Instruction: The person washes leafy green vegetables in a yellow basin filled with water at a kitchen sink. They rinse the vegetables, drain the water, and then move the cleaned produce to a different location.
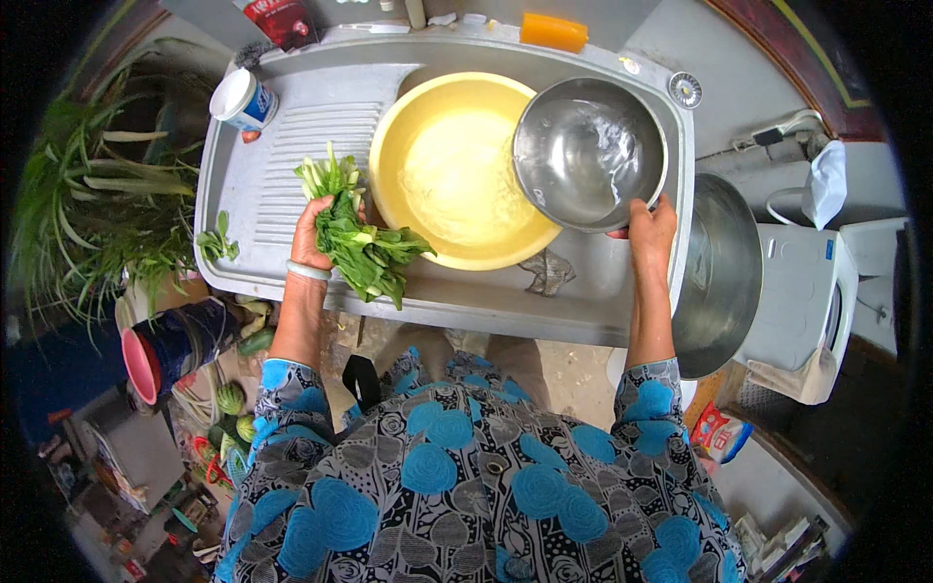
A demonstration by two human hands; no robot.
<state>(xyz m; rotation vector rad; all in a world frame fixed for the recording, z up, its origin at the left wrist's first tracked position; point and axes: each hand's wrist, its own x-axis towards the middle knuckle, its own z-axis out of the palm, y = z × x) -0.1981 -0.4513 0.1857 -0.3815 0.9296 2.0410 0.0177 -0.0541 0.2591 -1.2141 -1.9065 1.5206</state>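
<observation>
My left hand [313, 235] grips a bunch of leafy greens [364, 255] over the front edge of the sink, its pale stems pointing away from me. With my right hand [651, 227] I hold the near rim of a stainless steel bowl [583, 153], which has some water in it and overlaps the right edge of a yellow plastic basin [444, 175]. The basin stands in the sink [466, 310] with water inside. A crumpled wet cloth or mesh [547, 272] lies in front of the basin. A small leafy sprig [217, 239] rests at the left end of the ribbed drainboard [313, 131].
A white tub [243, 100] stands at the drainboard's back left. Along the back rim are a red packet [280, 22], an orange block-shaped item [554, 33] and a sink strainer [684, 90]. A large metal basin [718, 277] sits right of the sink, beside a white appliance [794, 306].
</observation>
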